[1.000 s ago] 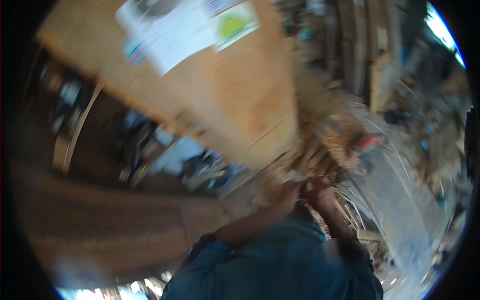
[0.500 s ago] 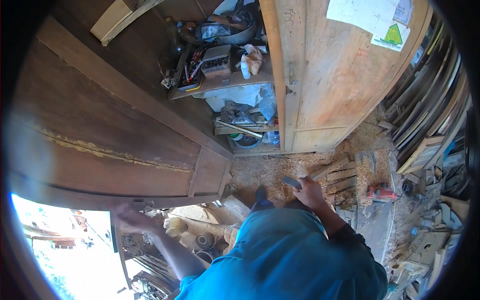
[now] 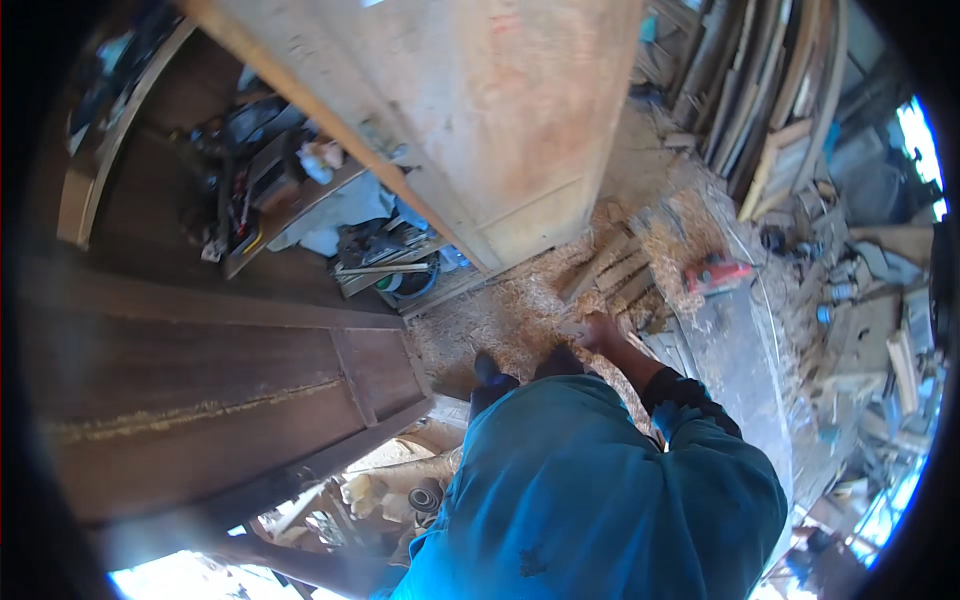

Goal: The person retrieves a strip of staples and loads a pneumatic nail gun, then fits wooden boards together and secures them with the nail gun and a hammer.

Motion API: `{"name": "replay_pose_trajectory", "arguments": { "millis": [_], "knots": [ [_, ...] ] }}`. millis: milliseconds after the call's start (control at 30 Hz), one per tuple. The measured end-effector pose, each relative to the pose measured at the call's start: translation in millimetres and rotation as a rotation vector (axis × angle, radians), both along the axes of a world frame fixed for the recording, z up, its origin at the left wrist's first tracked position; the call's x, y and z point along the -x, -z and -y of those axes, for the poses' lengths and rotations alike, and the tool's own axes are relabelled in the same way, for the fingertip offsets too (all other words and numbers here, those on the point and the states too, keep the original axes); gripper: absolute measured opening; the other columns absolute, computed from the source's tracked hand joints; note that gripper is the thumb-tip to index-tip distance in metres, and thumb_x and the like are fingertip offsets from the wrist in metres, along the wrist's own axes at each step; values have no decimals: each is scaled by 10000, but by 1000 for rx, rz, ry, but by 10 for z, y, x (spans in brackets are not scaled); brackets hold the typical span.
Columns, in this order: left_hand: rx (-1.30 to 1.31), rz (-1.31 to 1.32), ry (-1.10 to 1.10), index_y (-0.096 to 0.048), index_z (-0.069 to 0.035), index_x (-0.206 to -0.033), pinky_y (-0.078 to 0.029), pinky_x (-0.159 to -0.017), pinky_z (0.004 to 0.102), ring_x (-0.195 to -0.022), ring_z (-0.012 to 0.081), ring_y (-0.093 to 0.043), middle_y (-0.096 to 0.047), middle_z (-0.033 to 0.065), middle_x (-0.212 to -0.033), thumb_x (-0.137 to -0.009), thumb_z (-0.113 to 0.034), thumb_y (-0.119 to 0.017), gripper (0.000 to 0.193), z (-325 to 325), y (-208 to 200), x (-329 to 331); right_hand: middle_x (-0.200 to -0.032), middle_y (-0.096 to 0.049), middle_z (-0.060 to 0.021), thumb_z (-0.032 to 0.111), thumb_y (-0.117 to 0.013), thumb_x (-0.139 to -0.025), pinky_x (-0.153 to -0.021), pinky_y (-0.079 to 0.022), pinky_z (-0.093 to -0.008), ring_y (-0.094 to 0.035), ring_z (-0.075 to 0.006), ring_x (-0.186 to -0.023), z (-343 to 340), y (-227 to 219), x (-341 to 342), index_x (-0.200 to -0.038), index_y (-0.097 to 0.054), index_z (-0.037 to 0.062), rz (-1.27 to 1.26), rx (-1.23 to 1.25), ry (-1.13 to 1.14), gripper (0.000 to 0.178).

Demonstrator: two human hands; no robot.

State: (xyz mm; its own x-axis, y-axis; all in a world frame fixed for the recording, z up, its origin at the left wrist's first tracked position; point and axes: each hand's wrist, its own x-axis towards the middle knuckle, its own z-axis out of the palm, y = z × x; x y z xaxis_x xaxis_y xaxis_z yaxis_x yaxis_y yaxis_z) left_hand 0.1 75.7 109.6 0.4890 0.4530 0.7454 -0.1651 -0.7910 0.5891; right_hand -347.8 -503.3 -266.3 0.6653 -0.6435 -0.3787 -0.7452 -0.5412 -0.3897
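Note:
My right hand (image 3: 600, 333) is closed around a small flat block (image 3: 573, 328), greyish and blurred, whose end sticks out to the left. It is held out in front of my body, above the shavings on the floor. At the lower left, my left hand (image 3: 212, 540) is smeared by motion beside the edge of the open brown cabinet door (image 3: 200, 370). Its fingers do not show clearly, and whether they touch the door cannot be made out. Ahead stands the wooden cabinet's other door (image 3: 500, 130), pale and also open.
Cabinet shelves (image 3: 300, 205) hold tools, a box and bags. A red power tool (image 3: 718, 275) lies on a board-like surface (image 3: 745, 350) at right. Wood offcuts (image 3: 615, 265) lie on the shavings. Long curved boards (image 3: 770, 90) lean at far right. A coiled roll (image 3: 426, 495) sits behind the brown door.
My view has turned to the right, so the cabinet has shifted left. My right hand still holds the block, now turned and less visible. My left hand remains near the brown door's edge.

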Motion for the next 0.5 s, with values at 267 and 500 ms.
{"name": "replay_pose_trajectory", "arguments": {
  "millis": [267, 500],
  "knots": [
    [-236, 360, 428, -513, 76, -1199, -513, -712, 352, -840, 235, -617, -608, 181, -1052, -964, -436, -499, 563, 1860, 28, 236, -981, -666, -236, 332, -657, -718, -839, -508, -478, -643, -389, -957, -154, 423, 1194, -916, -696, -9, -200, 0, 271, 396],
    [-357, 682, 780, -377, 3, -1410, -381, -1080, 492, -1298, 333, -406, -402, 193, -1394, -905, -317, -663, 663, 4050, -301, -9, -1027, -667, -221, 333, -665, -736, -865, -495, -461, -637, -364, -997, -217, -325, 1632, -954, -704, 22, -206, -103, 707, 381]
  ]
}}
